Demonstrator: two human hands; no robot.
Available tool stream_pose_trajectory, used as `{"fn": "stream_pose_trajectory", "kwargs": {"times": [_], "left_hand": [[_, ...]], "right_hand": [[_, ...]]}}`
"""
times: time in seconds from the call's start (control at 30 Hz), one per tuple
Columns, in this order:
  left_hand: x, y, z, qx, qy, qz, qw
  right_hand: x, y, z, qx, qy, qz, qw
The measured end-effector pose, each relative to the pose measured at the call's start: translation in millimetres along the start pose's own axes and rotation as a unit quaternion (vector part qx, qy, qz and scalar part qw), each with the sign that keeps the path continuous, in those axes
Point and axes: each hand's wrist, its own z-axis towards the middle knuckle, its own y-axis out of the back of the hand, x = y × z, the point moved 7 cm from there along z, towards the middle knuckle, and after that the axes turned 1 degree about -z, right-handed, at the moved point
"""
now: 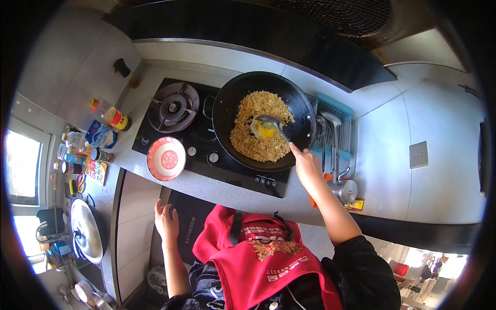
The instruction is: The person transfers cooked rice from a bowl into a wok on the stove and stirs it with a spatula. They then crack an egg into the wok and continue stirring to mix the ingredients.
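Observation:
My right hand [307,161] holds the handle of a metal ladle [269,119], index finger stretched along it. The ladle's bowl rests in raw egg [265,129], with yellow yolk and clear white, in the middle of a ring of fried rice [248,147]. The rice lies in a black wok [302,104] on the right side of a black gas hob [228,170]. Raised beside the counter's front edge, my left hand [166,219] has its fingers apart and nothing in it. A red-patterned white bowl [154,170] sits at the hob's front left edge.
An unlit burner [173,107] is left of the wok. Bottles [117,119], jars and scissors [80,183] stand on the left counter, near a lidded pan [86,228]. To the right are a teal utensil rack [334,105] and a metal pot [346,191]. A range hood [248,27] hangs above.

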Motion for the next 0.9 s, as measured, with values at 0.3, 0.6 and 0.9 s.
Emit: {"fn": "stream_pose_trajectory", "kwargs": {"times": [0.3,0.6,0.9], "left_hand": [[8,-2,8,0.002,-0.017,-0.011,1.000],[-18,-24,12,0.037,-0.098,-0.045,0.993],[-115,-48,73,0.056,-0.250,-0.067,0.964]], "right_hand": [[7,-8,4,-0.006,-0.019,0.002,1.000],[8,-7,-1,-0.010,-0.039,0.002,0.999],[13,-4,-1,0.008,-0.054,-0.013,0.998]]}}
